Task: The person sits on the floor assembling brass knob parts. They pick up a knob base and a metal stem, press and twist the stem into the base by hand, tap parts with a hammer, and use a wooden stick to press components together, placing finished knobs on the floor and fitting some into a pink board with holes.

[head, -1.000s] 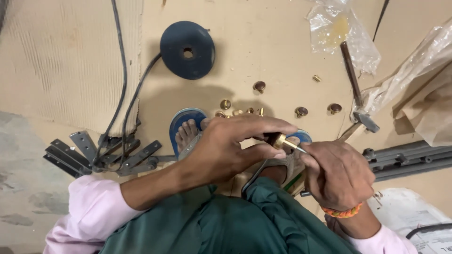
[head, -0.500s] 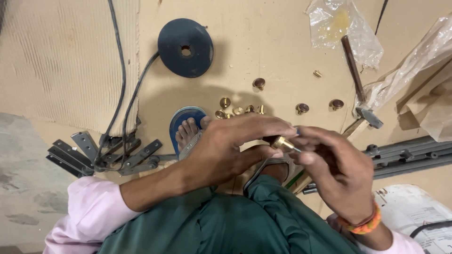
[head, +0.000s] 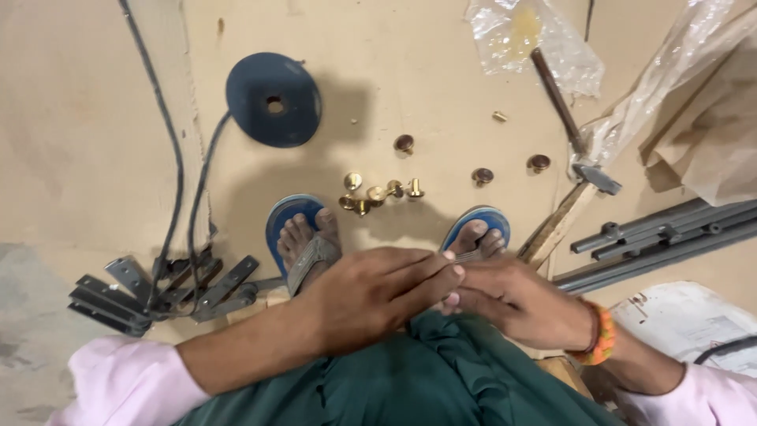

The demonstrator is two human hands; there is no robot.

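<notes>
**Hands meet over the lap, fingertips touching**

The left hand [head: 367,296] and the right hand [head: 520,300] come together low in the middle of the view, above green cloth [head: 410,379] over the knees. The left fingers lie stretched out flat toward the right, their tips touching the curled fingers of the right hand. Whether anything small is pinched between them cannot be told; the fingers cover the spot.

Open room lies ahead on the tan floor [head: 441,63], between the two sandalled feet and beyond. The left foot [head: 303,237] and the right foot [head: 477,233] rest in blue-soled sandals just past the hands.

Nearest in front, a loose cluster of brass fittings [head: 378,192], round-headed and shiny, sits between the feet; a few darker ones lie scattered well apart to the right. A dark blue disc [head: 274,99] with a centre hole lies flat farther out on the left, with a black cable [head: 169,181] running by it. A hammer [head: 568,118] lies on the right, with its long axis slanting away from the person. Grey metal brackets [head: 158,292] fan out at the left edge, and grey rails [head: 662,233] crowd the right edge beside crumpled clear plastic [head: 528,39].
</notes>
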